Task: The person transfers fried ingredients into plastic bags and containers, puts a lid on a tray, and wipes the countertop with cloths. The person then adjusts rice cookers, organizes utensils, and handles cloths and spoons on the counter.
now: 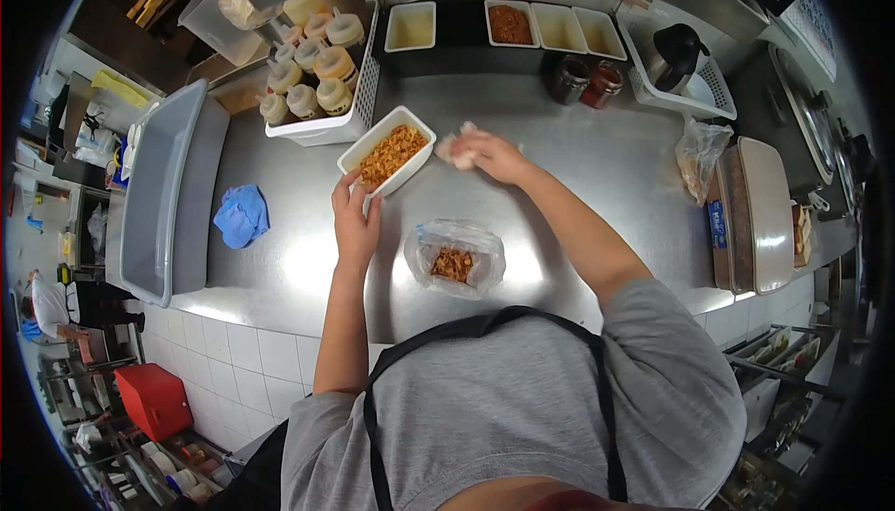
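Note:
Brown, crumbly food fills a white rectangular tub point(424, 122) that stands tilted in angle on the steel counter point(559, 185). My left hand point(355, 222) is at the tub's near left corner, thumb and fingers on its rim. To the right of the tub, my right hand point(489, 153) is closed on a crumpled whitish wad point(459, 147), blurred, against the counter. Nearer my body, an open clear plastic bag point(483, 267) holds some of the same kind of brown food point(452, 265).
Squeeze bottles point(303, 102) fill a white basket point(366, 105) at the back left. A grey bin point(168, 194) and a blue cloth point(241, 216) lie left. Two jars point(601, 87) stand behind; a lidded container point(766, 213) is right. A person point(51, 301) stands far left.

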The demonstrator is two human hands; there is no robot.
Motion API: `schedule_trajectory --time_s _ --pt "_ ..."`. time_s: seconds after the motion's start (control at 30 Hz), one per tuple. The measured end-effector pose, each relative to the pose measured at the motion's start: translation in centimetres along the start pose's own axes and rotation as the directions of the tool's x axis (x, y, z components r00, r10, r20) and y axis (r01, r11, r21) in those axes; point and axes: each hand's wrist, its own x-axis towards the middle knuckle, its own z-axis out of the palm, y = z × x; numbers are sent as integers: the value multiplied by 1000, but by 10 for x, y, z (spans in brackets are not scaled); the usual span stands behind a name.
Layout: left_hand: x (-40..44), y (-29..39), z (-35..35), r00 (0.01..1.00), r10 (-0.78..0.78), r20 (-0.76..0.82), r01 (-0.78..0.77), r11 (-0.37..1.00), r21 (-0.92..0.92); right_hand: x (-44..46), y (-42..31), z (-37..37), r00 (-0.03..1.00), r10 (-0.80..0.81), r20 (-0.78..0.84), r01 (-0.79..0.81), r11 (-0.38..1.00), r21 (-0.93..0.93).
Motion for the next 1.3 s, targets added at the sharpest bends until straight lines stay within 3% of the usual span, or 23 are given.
schedule_trajectory --time_s 0.1,0.23,0.3,0.37,0.43,0.5,0.57,0.63,0.7,0.77,0.8,0.87,0.9,0.97,1.0,1.03,1.1,1.13,1.17,1.23,1.27,1.3 --pt "-1 2 2 1000 -6 -20 7 1000 23 -86 -24 -4 1000 -13 -2 13 995 104" --pt "0 -1 4 1000 -11 -22 11 1000 -4 -217 -82 -17 974 208 87 -214 974 70" --pt "-1 -3 6 999 45 -22 -45 999 -6 -273 -121 -24 871 419 255 -469 864 183" --pt "4 -2 7 998 60 -10 -60 998 -16 -304 -152 -44 780 485 395 -564 819 107" --pt "9 -1 12 990 134 50 -128 986 -108 -332 -139 -70 756 539 372 -635 741 218" --pt "13 2 19 977 195 85 -183 975 -125 -322 -146 -105 780 618 104 -623 748 229" --pt "10 15 22 958 259 119 -240 959 -153 -304 -140 -123 814 564 -141 -571 821 -9" --pt "4 32 19 966 195 168 -133 938 -320 -278 -138 -117 843 520 -138 -535 779 -327" --pt "-6 32 13 963 224 149 -178 947 -268 -246 -144 -89 907 408 -107 -420 853 -309" --pt "-19 38 3 968 -184 170 236 896 -377 -210 -157 -50 963 260 -71 -263 964 -45" --pt "-27 37 0 968 -185 170 237 896 -375 -194 -165 -29 976 207 -62 -213 972 -100" --pt "-45 31 -5 835 -334 437 508 772 -381 -170 -174 6 988 145 -44 -151 975 -164" --pt "-52 35 -11 835 -339 433 509 774 -376 -161 -175 19 990 135 -39 -139 975 -174" --pt "-63 48 -19 730 -313 608 574 764 -295 -151 -167 37 996 63 -57 -75 967 -242" --pt "-65 54 -18 777 -292 558 567 710 -418 -147 -165 41 997 -5 -72 -18 948 -317" --pt "-67 60 -17 779 -291 556 564 711 -419 -143 -167 44 997 -8 -73 -15 948 -318" --pt "-68 76 -17 841 -167 514 509 567 -648 -136 -170 50 991 -90 -95 55 944 -324" --pt "-69 83 -16 841 -106 531 494 550 -673 -132 -170 54 975 -147 -166 83 936 -343" --pt "-75 83 -8 834 -34 551 464 583 -667 -128 -171 55 975 -151 -165 86 935 -343" --pt "-82 97 -7 862 42 506 375 620 -689 -121 -170 53 995 65 -73 -70 996 -62" --pt "-84 100 -15 892 -4 453 304 747 -591 -118 -169 49 995 62 -75 -67 996 -63" --pt "-89 98 -17 892 -1 451 300 749 -591 -115 -170 43 994 35 -100 -33 999 19"
